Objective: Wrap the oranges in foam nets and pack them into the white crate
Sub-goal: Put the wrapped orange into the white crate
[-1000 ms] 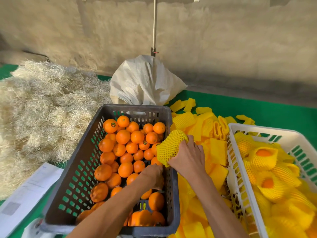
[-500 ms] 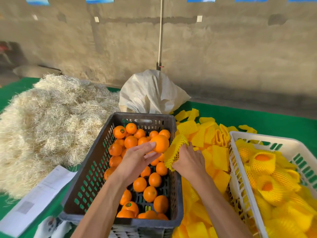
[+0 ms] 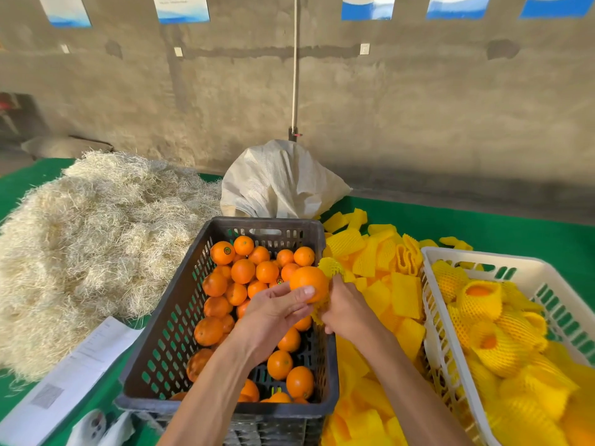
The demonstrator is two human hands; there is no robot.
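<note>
An orange (image 3: 308, 282) is pinched in the left hand (image 3: 277, 312) above the right rim of the dark crate (image 3: 167, 333), and it is being pressed into a yellow foam net (image 3: 328, 268) gripped by the right hand (image 3: 346, 309). The wrapping step is judged to be under way, with the fruit only touching the net's mouth. Next, the net would need to be stretched and drawn over the orange, which would then be carried right to the white crate (image 3: 433, 304), where wrapped oranges (image 3: 483, 300) already lie. Spare nets (image 3: 386, 262) are heaped on the desk between the crates.
</note>
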